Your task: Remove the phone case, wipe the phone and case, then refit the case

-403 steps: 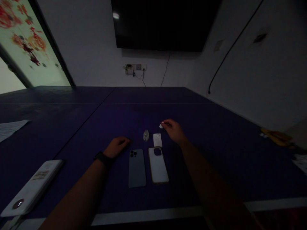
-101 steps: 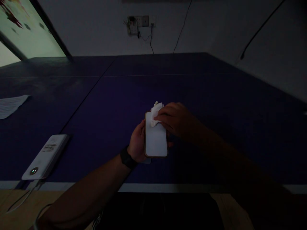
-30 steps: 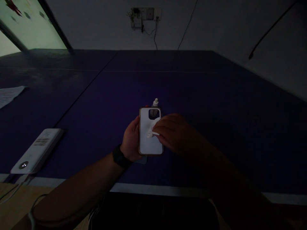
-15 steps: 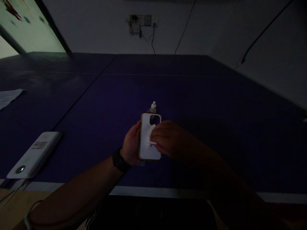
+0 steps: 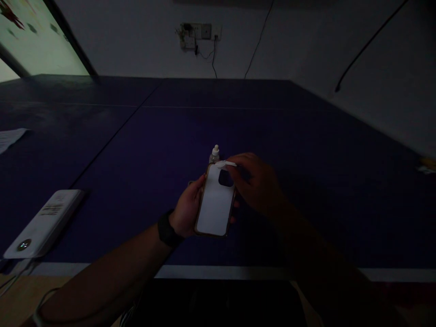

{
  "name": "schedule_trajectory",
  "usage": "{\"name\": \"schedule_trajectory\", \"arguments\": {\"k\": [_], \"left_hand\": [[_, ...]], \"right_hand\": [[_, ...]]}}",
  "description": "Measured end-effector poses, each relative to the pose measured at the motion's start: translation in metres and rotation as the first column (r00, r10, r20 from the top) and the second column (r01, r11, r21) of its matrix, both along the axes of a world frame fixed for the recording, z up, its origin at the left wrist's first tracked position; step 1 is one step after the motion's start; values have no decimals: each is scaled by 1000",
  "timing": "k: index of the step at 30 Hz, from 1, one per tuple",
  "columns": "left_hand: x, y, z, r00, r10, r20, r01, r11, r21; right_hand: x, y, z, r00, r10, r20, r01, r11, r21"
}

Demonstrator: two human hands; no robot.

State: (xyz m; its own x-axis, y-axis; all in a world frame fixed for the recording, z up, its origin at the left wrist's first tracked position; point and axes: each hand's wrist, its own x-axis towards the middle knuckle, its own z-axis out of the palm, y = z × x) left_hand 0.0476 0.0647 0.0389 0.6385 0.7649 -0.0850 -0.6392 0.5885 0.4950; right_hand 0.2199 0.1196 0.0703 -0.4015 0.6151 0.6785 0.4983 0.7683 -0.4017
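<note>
My left hand (image 5: 186,206), with a dark watch on its wrist, is closed around a phone case (image 5: 214,206) from the left and beneath. The case has a white back, a brownish rim and a dark camera cutout near its top right. My right hand (image 5: 257,181) pinches a folded white wipe (image 5: 225,164) against the case's top edge, above the cutout. Just beyond that edge stands a small bottle (image 5: 214,154) with a white dropper-like top, its lower part hidden by the case. A small edge of something shows on the table behind my left fingers, too dim to name.
A white power bank (image 5: 44,222) with a cable plugged in lies at the left on the dark blue table (image 5: 136,145). Paper (image 5: 12,138) lies at the far left. Sockets (image 5: 200,32) with cords are on the wall behind.
My right hand has moved the wipe from the middle of the case's back up to its top edge. The case has tilted slightly, its top leaning right, and sits a little lower.
</note>
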Motion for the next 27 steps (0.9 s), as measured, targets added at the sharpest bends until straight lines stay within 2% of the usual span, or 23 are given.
{"name": "schedule_trajectory", "arguments": {"k": [3, 7, 9, 11, 14, 16, 19, 23, 27], "left_hand": [[2, -1, 2, 999, 20, -39, -19, 1000, 15], [3, -3, 5, 997, 49, -59, -47, 998, 36], [4, -4, 3, 996, 41, -75, -37, 998, 52], [6, -6, -2, 995, 3, -104, 2, 999, 52], [9, -8, -10, 988, -68, -136, 76, 996, 53], [8, -8, -12, 989, -65, -132, 74, 995, 65], [4, -7, -12, 994, 16, -107, -9, 998, 69], [1, -3, -9, 987, -9, -160, 10, 1000, 1], [2, 1, -11, 966, -40, -256, 25, 998, -60]], "right_hand": [[2, -1, 3, 999, 37, 0, -37, 999, -15], [9, 1, 6, 997, -75, -18, 72, 986, -153], [7, -1, 5, 996, -71, -54, 62, 985, -158], [2, -3, 6, 997, 34, -69, -41, 994, -105], [-1, -6, 9, 981, 195, 0, -194, 980, -39], [2, -4, 11, 986, 165, 11, -165, 986, -18], [10, 0, 11, 996, 83, -17, -83, 997, -10], [10, 1, 8, 980, 201, -1, -201, 979, 38], [3, -6, 10, 952, 296, 75, -305, 935, 181]]}}
